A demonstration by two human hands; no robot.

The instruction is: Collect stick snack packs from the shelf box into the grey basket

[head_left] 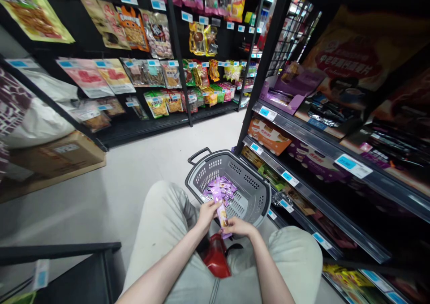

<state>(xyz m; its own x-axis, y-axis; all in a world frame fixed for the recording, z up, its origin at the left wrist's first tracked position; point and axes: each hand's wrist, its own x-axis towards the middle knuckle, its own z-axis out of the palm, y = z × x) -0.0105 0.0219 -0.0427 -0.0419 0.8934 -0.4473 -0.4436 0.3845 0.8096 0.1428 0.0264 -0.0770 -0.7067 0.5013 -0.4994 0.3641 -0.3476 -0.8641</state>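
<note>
Between my two hands is a long purple snack packet point(221, 214), held over the near rim of a grey plastic shopping basket point(250, 199). My left hand point(207, 213) pinches it around the middle. Lower down, my right hand point(237, 228) grips it near its bottom end. Several similar small purple packets point(228, 187) lie in a loose pile inside the basket, toward its left side. The basket stands on the floor in front of my knees, its black handle point(198, 155) folded out at the far left.
To the right, a black shelf unit point(312, 134) holds boxes and packets, including a purple display box point(292, 91). Hanging snack bags point(157, 33) fill the racks ahead. A cardboard box point(53, 156) sits at left. Below my hands is a red object point(217, 259) between my legs.
</note>
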